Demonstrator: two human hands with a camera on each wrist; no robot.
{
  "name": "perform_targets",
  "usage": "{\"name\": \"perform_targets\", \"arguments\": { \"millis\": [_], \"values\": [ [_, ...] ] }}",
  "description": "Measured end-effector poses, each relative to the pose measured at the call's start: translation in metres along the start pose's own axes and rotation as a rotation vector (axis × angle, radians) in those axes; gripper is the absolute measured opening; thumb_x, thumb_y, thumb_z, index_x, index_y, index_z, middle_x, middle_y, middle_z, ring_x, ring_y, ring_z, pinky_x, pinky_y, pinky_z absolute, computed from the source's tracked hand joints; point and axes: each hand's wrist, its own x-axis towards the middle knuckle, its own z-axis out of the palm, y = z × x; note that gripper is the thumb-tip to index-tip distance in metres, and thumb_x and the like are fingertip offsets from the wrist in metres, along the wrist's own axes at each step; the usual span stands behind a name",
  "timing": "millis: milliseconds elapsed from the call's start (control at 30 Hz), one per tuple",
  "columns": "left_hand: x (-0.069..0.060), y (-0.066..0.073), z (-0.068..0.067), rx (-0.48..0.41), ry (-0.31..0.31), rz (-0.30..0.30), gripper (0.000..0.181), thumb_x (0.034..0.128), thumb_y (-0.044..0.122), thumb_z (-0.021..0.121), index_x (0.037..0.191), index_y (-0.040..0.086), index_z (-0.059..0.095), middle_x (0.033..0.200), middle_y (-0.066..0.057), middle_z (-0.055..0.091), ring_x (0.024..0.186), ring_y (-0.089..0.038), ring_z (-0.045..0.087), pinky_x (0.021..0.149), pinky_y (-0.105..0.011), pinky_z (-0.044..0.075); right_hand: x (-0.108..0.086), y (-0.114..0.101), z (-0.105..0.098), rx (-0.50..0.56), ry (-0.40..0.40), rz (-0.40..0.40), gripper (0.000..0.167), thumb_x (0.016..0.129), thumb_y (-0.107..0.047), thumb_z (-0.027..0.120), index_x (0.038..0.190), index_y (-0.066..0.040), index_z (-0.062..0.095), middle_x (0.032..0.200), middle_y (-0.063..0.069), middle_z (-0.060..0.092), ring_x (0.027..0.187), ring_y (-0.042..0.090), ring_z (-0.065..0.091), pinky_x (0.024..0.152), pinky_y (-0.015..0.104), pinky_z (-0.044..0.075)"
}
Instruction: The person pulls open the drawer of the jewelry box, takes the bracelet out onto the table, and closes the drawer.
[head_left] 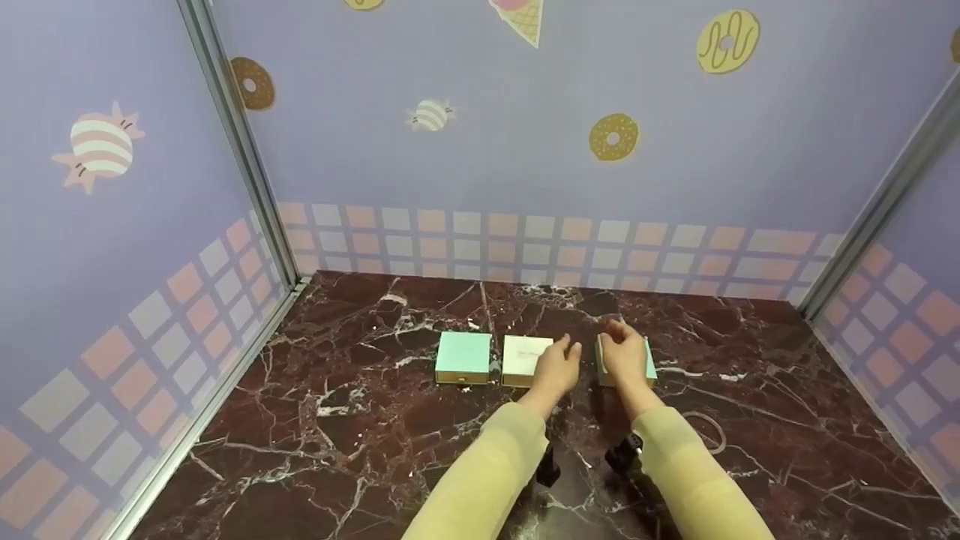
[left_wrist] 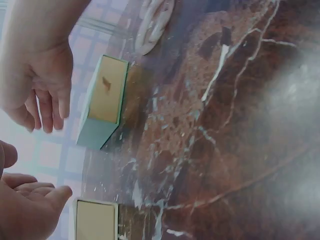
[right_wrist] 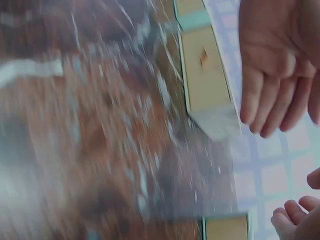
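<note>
Mint-green, a square box with tan sides [head_left: 463,357] sits mid-frame beside a white square box [head_left: 517,360]; the left hand [head_left: 557,367], fingers loosely extended, overlaps the white one; right of centre, the right hand [head_left: 624,355], fingers relaxed, partly covers another mint-green box [head_left: 651,367].

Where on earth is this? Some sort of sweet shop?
Probably not; it looks more like a small partitioned booth, perhaps set up for demonstrations. The back wall is printed with doughnuts and sweets, a metal post stands at its corner, and the walls enclose a dark, veined tabletop.
</note>
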Motion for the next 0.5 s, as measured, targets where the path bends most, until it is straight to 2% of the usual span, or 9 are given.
{"name": "perform_targets", "arguments": {
  "millis": [233, 400, 500],
  "values": [
    [-0.002, -0.001, 0.012, -0.034, -0.084, -0.026, 0.048, 0.111, 0.024, 0.044, 0.146, -0.009, 0.052, 0.151, -0.023, 0.055, 0.142, -0.037, 0.052, 0.119, -0.046, 0.045, 0.016, 0.019, -0.034, -0.112, 0.03, 0.079, 0.047, 0.1, -0.006, 0.05, 0.142, 0.015, 0.05, 0.146, 0.035, 0.053, 0.14, 0.047, 0.048, 0.12, 0.053, 0.041],
    [-0.003, -0.004, 0.019, -0.018, -0.1, -0.028, 0.048, 0.1109, 0.025, 0.045, 0.145, -0.009, 0.052, 0.15, -0.022, 0.056, 0.141, -0.038, 0.053, 0.119, -0.047, 0.046, 0.023, 0.034, -0.05, -0.198, -0.043, 0.16, 0.053, 0.1, -0.009, 0.049, 0.144, 0.019, 0.044, 0.149, 0.039, 0.046, 0.143, 0.05, 0.042, 0.122, 0.055, 0.037],
    [-0.004, -0.004, 0.023, -0.014, -0.104, -0.043, 0.048, 0.1105, 0.025, 0.046, 0.145, -0.008, 0.053, 0.149, -0.022, 0.057, 0.14, -0.038, 0.054, 0.118, -0.047, 0.046, 0.022, 0.041, -0.054, -0.195, -0.097, 0.206, 0.056, 0.099, -0.01, 0.049, 0.146, 0.02, 0.04, 0.151, 0.041, 0.041, 0.144, 0.052, 0.038, 0.123, 0.056, 0.036]
  ]
}}
